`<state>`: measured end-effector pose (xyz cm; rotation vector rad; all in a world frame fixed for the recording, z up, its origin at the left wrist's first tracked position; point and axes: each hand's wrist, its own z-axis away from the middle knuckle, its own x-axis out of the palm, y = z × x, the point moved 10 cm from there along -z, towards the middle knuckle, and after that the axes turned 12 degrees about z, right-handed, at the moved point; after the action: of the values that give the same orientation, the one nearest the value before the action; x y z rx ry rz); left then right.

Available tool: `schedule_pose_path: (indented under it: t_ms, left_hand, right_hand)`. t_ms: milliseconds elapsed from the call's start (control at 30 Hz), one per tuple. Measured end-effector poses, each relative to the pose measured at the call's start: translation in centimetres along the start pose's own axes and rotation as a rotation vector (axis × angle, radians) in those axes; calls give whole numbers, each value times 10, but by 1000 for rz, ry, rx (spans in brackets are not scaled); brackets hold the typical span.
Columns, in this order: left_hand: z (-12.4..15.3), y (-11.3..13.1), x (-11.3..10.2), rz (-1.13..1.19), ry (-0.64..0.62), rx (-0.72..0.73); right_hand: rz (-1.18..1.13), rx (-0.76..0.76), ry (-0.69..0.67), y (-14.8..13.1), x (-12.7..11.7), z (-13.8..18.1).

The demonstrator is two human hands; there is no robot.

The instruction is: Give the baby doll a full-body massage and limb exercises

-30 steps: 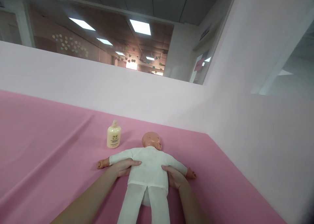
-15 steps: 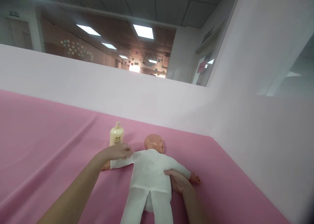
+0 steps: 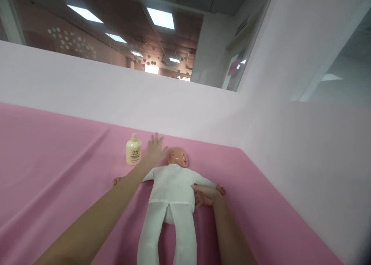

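Observation:
A baby doll (image 3: 173, 183) in a white top and trousers lies on its back, arms spread and head turned to the right. Beside its head, on the left, my left hand (image 3: 155, 149) has its fingers spread and holds nothing; it is slightly blurred. My left forearm crosses over the doll's arm on that side. Against the other side of the doll's chest rests my right hand (image 3: 205, 194), thumb on the white top and fingers partly under the doll's arm and side. A cream pump bottle (image 3: 133, 151) stands upright left of my left hand.
A pink sheet (image 3: 72, 153) with a long fold covers the surface under the doll. A white wall (image 3: 116, 91) borders it at the back, with a window (image 3: 162, 44) above. Another wall (image 3: 290, 141) stands on the right.
My left hand has moved up and away from above the doll's arm to beside its head, and its fingers have spread. My right hand stays at the doll's side. The view has tilted down.

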<state>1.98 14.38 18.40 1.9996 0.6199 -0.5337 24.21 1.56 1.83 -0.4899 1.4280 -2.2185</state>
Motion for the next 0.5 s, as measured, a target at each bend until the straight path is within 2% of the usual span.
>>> schedule_pose_path:
  t_ms: [100,167,233,333,433,500]
  left_hand:
    - [1,32,61,178,-172,-13]
    - [1,41,88,145,-239,-21]
    - [2,35,102,76,-252,-67]
    - [4,19,102,33,-165,-85]
    - [7,7,93,94,-55,-4]
    - [9,-3,88,170,6,33]
  right_hand:
    - [116,74,-169,18,1,8]
    - [113,-47,-196,12,-3,10]
    - [51,-238,-140,-7,-10,10]
    - [-50,-405,15,-38,-16,2]
    - [-159,-663,377,-83,-30,-8]
    - [-126,-732,587,-102,-32,-23]
